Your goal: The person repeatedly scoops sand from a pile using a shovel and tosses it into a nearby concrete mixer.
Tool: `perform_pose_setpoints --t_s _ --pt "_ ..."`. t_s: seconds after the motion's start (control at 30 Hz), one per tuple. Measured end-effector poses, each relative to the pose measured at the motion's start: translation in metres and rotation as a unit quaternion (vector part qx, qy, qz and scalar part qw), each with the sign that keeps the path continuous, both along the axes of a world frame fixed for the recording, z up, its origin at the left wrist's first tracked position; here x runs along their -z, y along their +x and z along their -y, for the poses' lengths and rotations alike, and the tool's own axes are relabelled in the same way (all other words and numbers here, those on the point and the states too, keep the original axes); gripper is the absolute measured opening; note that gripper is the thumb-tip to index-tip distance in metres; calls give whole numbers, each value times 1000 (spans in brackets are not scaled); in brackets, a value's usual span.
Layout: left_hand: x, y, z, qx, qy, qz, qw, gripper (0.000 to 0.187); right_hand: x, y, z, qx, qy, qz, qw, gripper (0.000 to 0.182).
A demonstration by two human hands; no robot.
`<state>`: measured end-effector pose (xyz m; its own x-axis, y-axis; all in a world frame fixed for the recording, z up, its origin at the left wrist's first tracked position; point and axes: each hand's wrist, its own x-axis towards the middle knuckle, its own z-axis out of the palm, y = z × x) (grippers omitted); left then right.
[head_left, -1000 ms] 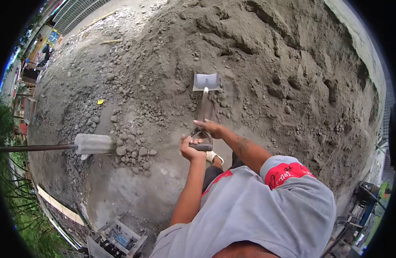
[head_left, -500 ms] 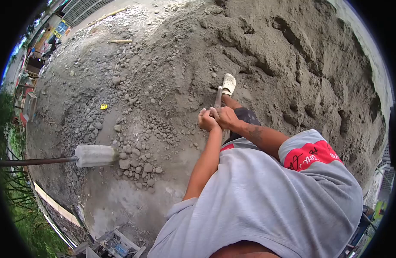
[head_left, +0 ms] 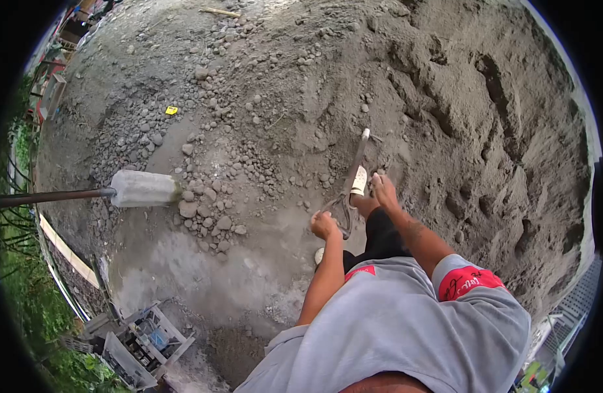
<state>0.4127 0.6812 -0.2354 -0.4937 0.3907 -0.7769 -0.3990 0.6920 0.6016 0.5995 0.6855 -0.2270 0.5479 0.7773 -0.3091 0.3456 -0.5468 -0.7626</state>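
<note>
A shovel (head_left: 358, 162) slants up from my left hand, its shaft running past a light-coloured clog (head_left: 358, 180). My left hand (head_left: 325, 224) is closed on the forked grip at the near end. The shaft's far end lies at the dirt pile (head_left: 432, 92), and I cannot make out the blade. Just right of the shaft is my right hand (head_left: 384, 191), off the shovel, its fingers loosely bent and apart. Nothing shows in that hand.
At left a pale concrete block (head_left: 144, 188) sits on the end of a metal pole (head_left: 52, 198). Loose stones (head_left: 213, 216) lie beside it, and a small yellow object (head_left: 171, 111) farther off. A grey wooden frame (head_left: 164, 334) stands at lower left.
Both hands were together on the shovel; now my right hand has left it and they are apart. The shovel's forked grip has come into sight. The view has shifted.
</note>
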Motion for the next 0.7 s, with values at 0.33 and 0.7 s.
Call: perform_pose_setpoints --t_s 0.33,0.7 --pt "70 -84 -9 -31 -123 -181 975 17 205 55 -110 40 -278 -214 936 52" --pt "78 -94 57 106 -124 -390 906 25 303 15 -128 356 -196 -535 740 12"
